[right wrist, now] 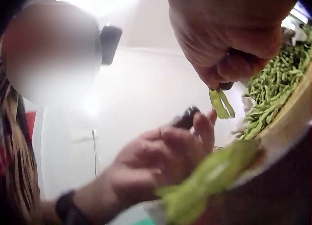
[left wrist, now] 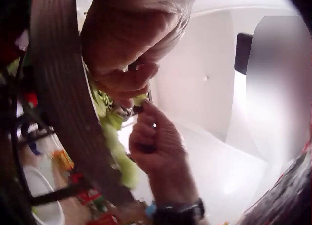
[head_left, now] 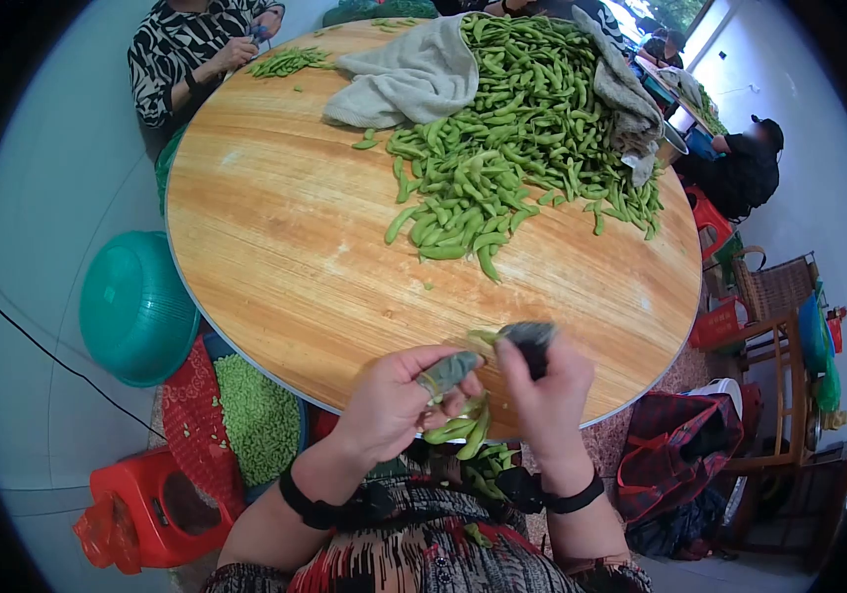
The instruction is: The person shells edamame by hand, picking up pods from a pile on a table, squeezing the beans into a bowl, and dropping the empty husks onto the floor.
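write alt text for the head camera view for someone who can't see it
A person's right hand pinches a green pod beside their left hand at the near edge of a round wood-grain table. Beyond lies a heap of green pods flanked by grey cloth; shelled beans sit lower left.

In the head view the right hand (head_left: 557,385) is blurred, softening the dark cover (head_left: 530,341) on it, and whether the left hand (head_left: 379,405) holds anything cannot be told. The table (head_left: 285,227) hides part of the tub (head_left: 303,420) of shelled beans (head_left: 260,420), and the top edge cuts off the person (head_left: 211,49) at upper left, whose blue item (head_left: 261,35) is too tiny to identify. In the right wrist view, the right hand runs out of the top and covers the upper end of its pinched pod (right wrist: 222,105), while nearer pods (right wrist: 209,178) are out of focus; in the left wrist view a blurred patch (left wrist: 280,88) masks much of the right side
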The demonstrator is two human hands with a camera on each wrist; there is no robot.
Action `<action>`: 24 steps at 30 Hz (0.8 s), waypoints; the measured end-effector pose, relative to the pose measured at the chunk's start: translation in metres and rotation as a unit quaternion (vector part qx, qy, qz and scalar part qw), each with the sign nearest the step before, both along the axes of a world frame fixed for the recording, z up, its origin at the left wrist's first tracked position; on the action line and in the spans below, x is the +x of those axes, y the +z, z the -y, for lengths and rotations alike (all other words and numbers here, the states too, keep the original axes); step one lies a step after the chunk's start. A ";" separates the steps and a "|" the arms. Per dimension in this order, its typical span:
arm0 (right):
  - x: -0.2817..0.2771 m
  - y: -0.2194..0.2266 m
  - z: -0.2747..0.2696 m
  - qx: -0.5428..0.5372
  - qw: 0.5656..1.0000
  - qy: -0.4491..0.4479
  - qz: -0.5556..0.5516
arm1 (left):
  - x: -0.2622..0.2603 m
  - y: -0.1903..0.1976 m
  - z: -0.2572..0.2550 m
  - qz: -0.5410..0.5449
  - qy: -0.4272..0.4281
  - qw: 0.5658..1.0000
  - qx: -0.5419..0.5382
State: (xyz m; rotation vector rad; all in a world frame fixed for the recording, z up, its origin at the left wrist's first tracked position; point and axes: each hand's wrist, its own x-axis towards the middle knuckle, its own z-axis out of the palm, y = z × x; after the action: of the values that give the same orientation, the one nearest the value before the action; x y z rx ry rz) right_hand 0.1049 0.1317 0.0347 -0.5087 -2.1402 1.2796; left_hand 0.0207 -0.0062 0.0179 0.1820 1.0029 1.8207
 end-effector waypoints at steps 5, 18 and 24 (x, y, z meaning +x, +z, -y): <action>0.004 -0.011 0.013 0.178 0.983 0.052 0.003 | -0.002 -0.019 -0.002 0.052 -0.016 0.996 0.071; -0.078 0.027 -0.042 0.221 0.922 0.195 0.249 | -0.044 -0.020 0.157 -0.241 0.298 0.905 -0.185; -0.108 0.009 -0.045 0.399 0.871 0.133 0.254 | -0.040 -0.081 0.212 -0.636 0.053 0.507 -0.579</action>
State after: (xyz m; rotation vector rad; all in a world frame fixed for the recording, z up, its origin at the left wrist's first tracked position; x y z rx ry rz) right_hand -0.0030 0.1771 0.0433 -0.1955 -2.9955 0.2648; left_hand -0.0190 -0.2184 -0.0626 0.6439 3.0624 0.3787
